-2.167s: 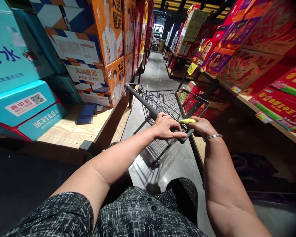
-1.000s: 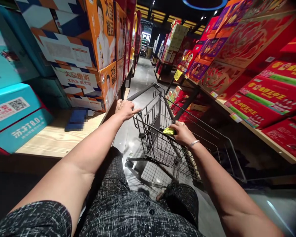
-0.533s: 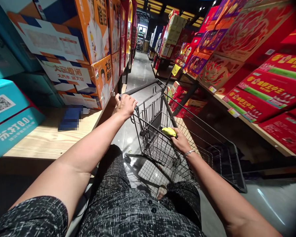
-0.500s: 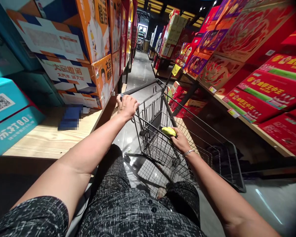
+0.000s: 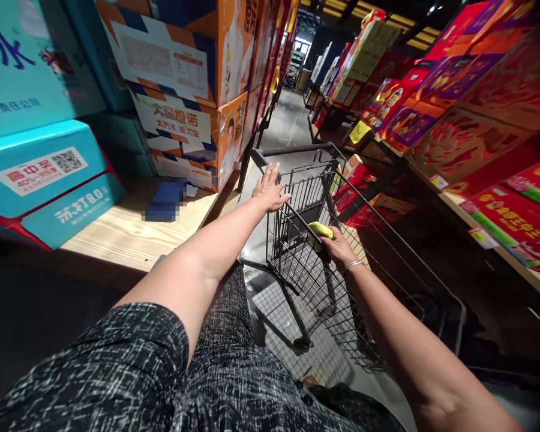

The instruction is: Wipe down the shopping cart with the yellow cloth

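A black wire shopping cart [image 5: 342,288] stands in the aisle in front of me, turned sideways with its handle bar [image 5: 292,150] at the far end. My left hand [image 5: 270,191] rests on the cart's near top rim with fingers stretched out flat. My right hand [image 5: 337,247] is closed on a yellow cloth [image 5: 319,231] and presses it against the basket's rim. A silver bracelet sits on my right wrist.
Orange and blue cartons [image 5: 193,102] and teal boxes [image 5: 40,156] are stacked on a wooden shelf [image 5: 130,234] at left. Red gift boxes [image 5: 490,144] fill the shelves at right. The grey aisle floor [image 5: 290,120] runs on ahead between more stacked displays.
The cart has swung round from facing ahead to sideways. My left hand let go of its grip and now lies flat on the rim. My right hand stays on the cloth.
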A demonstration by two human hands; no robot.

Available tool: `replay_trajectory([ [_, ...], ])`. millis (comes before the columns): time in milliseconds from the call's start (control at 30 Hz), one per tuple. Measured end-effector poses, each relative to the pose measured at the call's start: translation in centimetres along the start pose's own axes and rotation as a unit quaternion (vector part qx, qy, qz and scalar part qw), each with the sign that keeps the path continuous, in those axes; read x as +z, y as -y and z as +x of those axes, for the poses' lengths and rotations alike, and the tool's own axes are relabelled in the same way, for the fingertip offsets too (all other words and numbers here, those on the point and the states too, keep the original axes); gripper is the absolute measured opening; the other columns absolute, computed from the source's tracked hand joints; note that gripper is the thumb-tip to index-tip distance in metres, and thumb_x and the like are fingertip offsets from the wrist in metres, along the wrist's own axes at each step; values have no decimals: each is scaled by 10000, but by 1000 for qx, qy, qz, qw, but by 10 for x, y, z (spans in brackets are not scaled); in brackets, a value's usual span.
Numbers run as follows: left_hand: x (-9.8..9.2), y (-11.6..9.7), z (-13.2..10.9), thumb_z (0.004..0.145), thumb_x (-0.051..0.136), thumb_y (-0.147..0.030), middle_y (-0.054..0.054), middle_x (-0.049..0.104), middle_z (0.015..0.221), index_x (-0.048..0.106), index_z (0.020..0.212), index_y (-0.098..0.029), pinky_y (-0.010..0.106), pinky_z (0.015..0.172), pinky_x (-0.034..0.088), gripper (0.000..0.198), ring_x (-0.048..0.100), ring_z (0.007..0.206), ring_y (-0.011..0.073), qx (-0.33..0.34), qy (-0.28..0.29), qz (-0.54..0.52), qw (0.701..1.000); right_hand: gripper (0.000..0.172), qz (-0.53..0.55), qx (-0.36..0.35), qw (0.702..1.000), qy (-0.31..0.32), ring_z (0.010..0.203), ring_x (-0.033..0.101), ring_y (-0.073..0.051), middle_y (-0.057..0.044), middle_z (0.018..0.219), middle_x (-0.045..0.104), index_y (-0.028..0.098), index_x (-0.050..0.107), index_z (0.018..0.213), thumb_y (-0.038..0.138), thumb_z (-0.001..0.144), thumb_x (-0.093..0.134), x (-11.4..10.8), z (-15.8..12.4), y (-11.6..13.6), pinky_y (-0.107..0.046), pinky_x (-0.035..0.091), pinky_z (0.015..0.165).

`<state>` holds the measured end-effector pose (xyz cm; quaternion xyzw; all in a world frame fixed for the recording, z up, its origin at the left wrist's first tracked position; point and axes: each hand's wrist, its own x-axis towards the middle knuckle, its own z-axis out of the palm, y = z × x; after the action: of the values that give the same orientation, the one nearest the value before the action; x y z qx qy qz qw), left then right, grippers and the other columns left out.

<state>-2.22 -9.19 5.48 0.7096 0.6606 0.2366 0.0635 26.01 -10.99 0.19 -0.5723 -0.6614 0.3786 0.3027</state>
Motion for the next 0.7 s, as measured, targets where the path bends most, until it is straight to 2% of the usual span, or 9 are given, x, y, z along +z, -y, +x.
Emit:
replay_trajectory([
  [100, 1, 9, 20, 923, 654, -430, 78, -14, 1743, 753, 1148, -126, 559, 1295, 58, 391, -89, 1598, 336, -36, -8, -20, 999, 466, 75, 49, 996, 18, 642, 569, -145, 23, 793, 604, 235, 531, 1074, 395, 655, 657, 18, 2, 17, -257, 472, 550],
  [200, 11, 16, 27, 863, 725, -397, 96, -53, 1739, 675, 1282, -129, 608, 1278, 0, 500, -112, 1595, 343, -65, -54, -67, 994, 495, 116, 58, 991, 41, 648, 586, -149, 18, 838, 618, 250, 505, 1123, 391, 672, 655, 38, 1, 30, -257, 481, 533],
  [300, 30, 20, 24, 791, 786, -416, 120, -111, 1730, 453, 1514, -157, 594, 1280, -2, 837, -174, 1581, 328, -81, -90, -116, 986, 546, 153, 76, 983, 63, 665, 602, -158, 8, 889, 638, 254, 492, 1190, 367, 682, 655, 56, -1, 40, -271, 502, 546],
  [367, 43, 23, 21, 749, 810, -404, 143, -142, 1722, 303, 1591, -147, 566, 1285, -9, 1016, -225, 1560, 330, -88, -89, -143, 982, 580, 171, 85, 979, 72, 665, 604, -164, 4, 903, 650, 254, 486, 1233, 330, 681, 648, 63, -1, 43, -283, 511, 549],
  [467, 53, 30, 18, 749, 763, -297, 179, -175, 1707, 155, 1631, -118, 550, 1276, -46, 1086, -268, 1531, 342, -99, -65, -161, 980, 569, 151, 71, 978, 124, 660, 604, -174, 5, 870, 664, 254, 515, 1235, 290, 678, 628, 66, 6, 45, -295, 513, 552],
  [533, 53, 37, 20, 749, 714, -230, 184, -190, 1702, 86, 1644, -130, 564, 1268, -51, 1099, -284, 1518, 344, -98, -52, -167, 980, 522, 102, 51, 978, 175, 699, 614, -179, 2, 863, 669, 249, 552, 1185, 272, 668, 616, 63, 22, 45, -298, 525, 593],
  [600, 50, 43, 22, 736, 688, -195, 192, -195, 1699, 45, 1650, -136, 578, 1261, -51, 1119, -299, 1507, 352, -88, -42, -172, 980, 482, 33, 27, 982, 185, 777, 627, -188, -7, 892, 672, 242, 571, 1136, 248, 655, 599, 59, 50, 49, -312, 548, 674],
  [633, 49, 46, 23, 729, 682, -184, 199, -193, 1698, 37, 1650, -132, 581, 1258, -57, 1126, -302, 1504, 359, -81, -38, -174, 981, 469, -6, 11, 987, 163, 822, 632, -198, -16, 917, 670, 236, 575, 1122, 235, 654, 595, 57, 68, 54, -331, 558, 725],
  [700, 50, 50, 25, 717, 672, -165, 210, -188, 1697, 28, 1649, -125, 586, 1254, -71, 1133, -304, 1501, 375, -68, -41, -180, 980, 462, -84, -48, 993, 66, 930, 631, -232, -49, 993, 659, 226, 587, 1120, 209, 659, 601, 55, 108, 68, -399, 559, 853],
])
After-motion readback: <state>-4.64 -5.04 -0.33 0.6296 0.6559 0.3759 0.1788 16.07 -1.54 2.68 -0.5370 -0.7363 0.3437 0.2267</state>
